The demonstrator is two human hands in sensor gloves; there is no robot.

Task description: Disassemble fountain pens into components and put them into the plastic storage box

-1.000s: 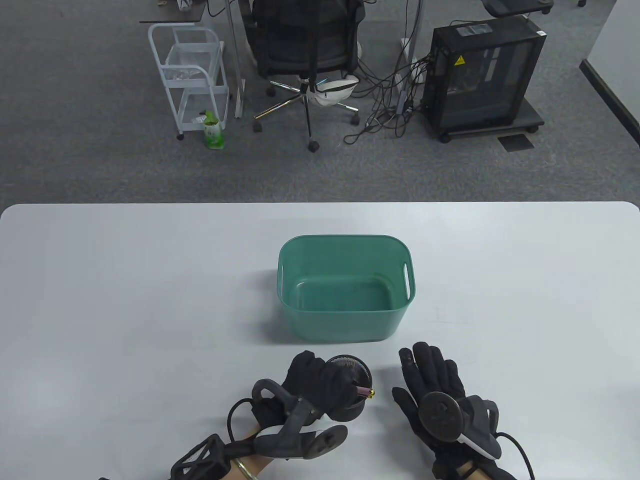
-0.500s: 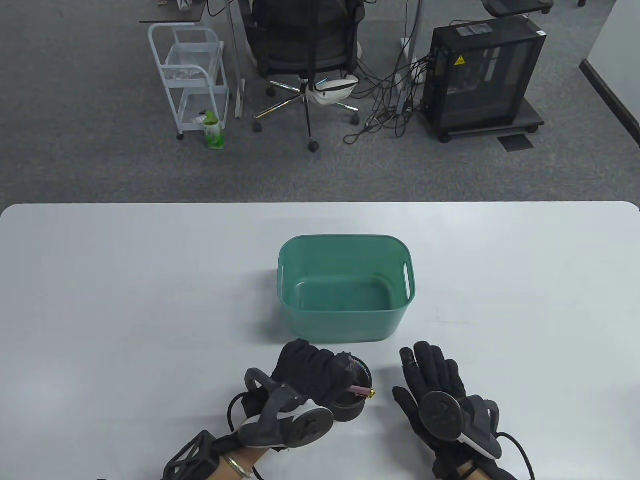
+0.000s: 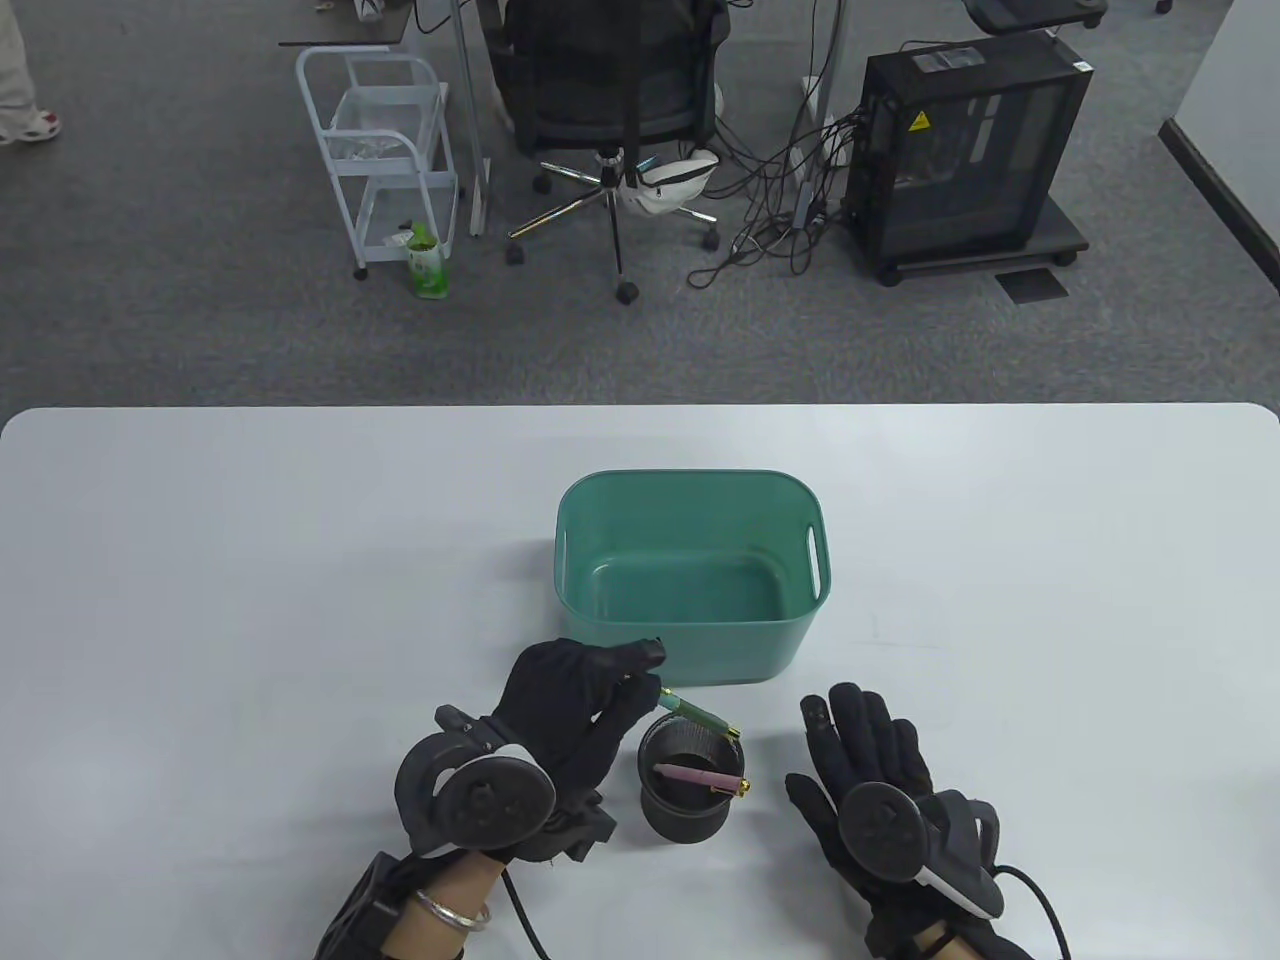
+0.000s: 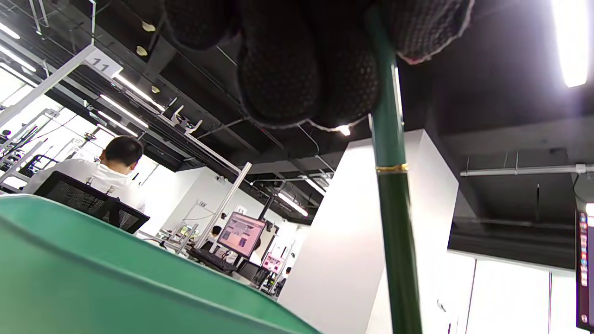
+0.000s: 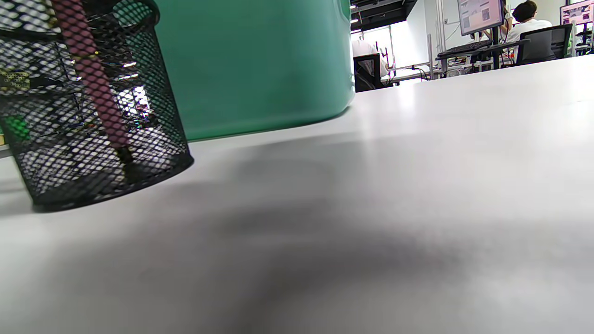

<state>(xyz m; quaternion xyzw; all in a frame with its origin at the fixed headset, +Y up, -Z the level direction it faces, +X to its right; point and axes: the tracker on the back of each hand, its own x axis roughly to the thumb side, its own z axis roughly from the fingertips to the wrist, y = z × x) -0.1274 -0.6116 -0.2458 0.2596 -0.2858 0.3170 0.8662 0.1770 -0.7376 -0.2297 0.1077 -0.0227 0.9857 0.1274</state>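
L hand (image 3: 575,700) pinches green pen (image 3: 700,714) at one end, over mesh cup (image 3: 686,795) | R hand (image 3: 875,770) flat, spread on table (image 3: 200,560) | pink pen (image 3: 700,778) in cup | box (image 3: 690,580) just beyond | advice: R grips free end, twist apart over box.

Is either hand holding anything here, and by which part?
The left hand pinches the green pen by one end. The right hand holds nothing.
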